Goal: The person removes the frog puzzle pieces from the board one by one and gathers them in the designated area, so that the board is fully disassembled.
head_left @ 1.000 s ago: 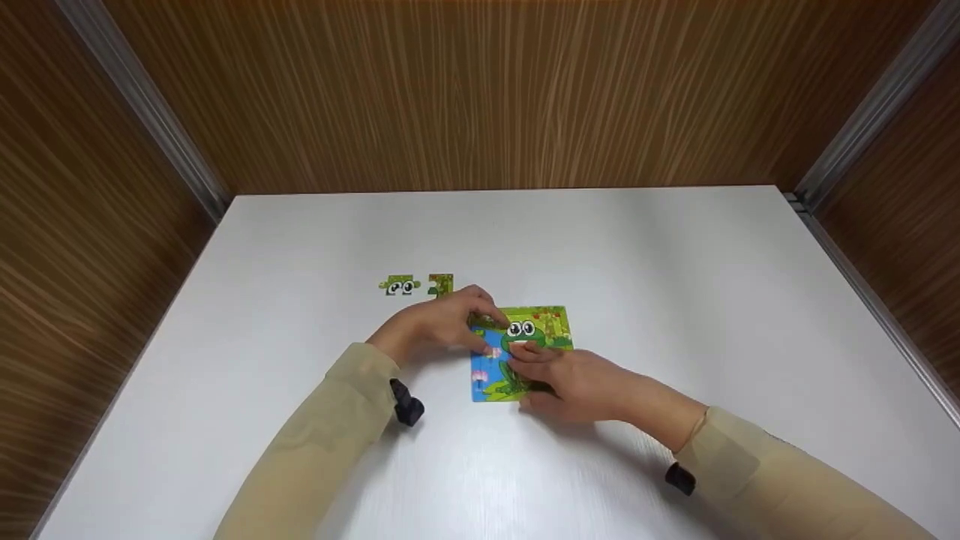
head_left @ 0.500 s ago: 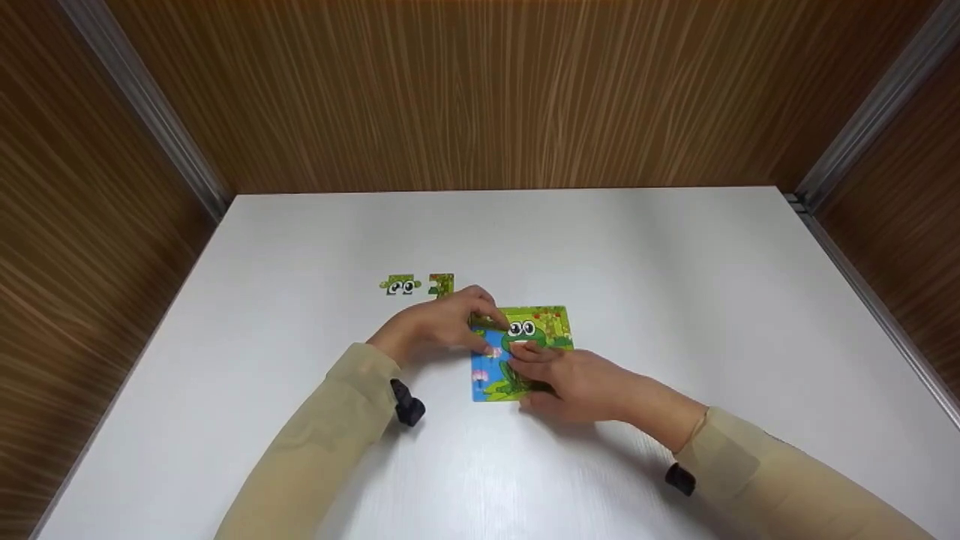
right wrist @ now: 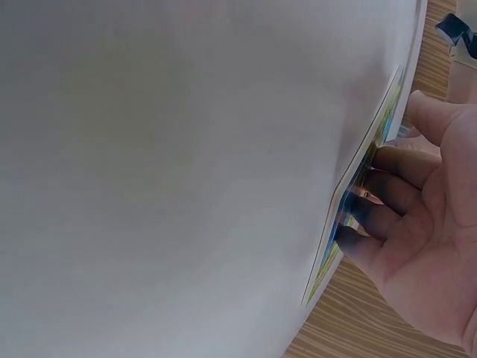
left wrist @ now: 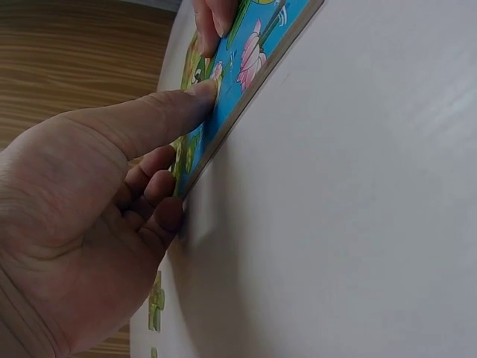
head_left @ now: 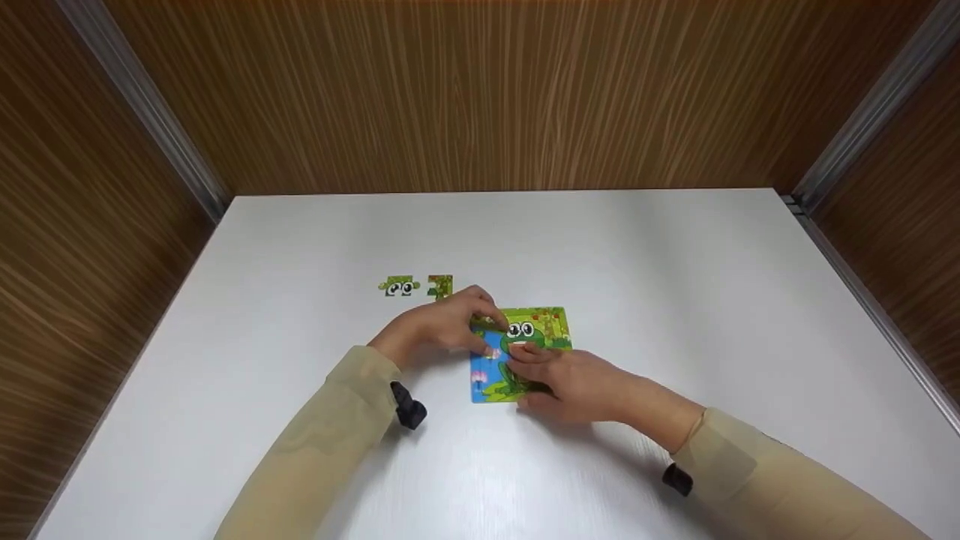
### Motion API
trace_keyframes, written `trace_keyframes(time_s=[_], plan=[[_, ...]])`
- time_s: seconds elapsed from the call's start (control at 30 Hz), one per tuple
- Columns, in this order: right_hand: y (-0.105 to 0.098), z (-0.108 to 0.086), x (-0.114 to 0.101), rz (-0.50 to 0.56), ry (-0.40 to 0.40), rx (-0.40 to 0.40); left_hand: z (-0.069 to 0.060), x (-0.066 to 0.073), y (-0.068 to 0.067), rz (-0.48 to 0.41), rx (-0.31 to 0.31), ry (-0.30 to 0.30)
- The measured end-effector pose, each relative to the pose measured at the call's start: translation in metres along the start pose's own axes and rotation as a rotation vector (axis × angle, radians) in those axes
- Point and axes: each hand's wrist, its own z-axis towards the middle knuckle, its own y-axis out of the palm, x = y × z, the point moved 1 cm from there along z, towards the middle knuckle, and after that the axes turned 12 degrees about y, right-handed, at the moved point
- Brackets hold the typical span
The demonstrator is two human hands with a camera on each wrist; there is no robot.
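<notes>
A square frog jigsaw puzzle (head_left: 491, 375) lies flat on the white table, its upper left corner covered by my left hand (head_left: 450, 319). The left thumb (left wrist: 175, 112) presses on the blue part by a pink lily. Its index finger bends over near the frog's eyes, and the other fingers curl at the puzzle's edge. Whether a single piece is pinched there, I cannot tell. My right hand (head_left: 581, 382) rests extended fingertips on the frog's middle, hiding part of the picture; its thumb is at the near edge. In the right wrist view, those fingers (right wrist: 373, 216) touch the puzzle.
Two loose jigsaw pieces lie beyond the left hand: one with frog eyes (head_left: 399, 286) and a green one (head_left: 440, 285) beside it. A wood-grain panel (head_left: 495, 97) rises behind the white table (head_left: 637, 262), and more panels stand at both sides.
</notes>
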Motion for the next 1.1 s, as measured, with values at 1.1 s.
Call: trace_keyframes(time_s=[1.1], plan=[[0.0027, -0.0021, 0.0031, 0.019, -0.013, 0.020, -0.0021, 0.0024, 0.0069, 0.002, 0.080, -0.007]])
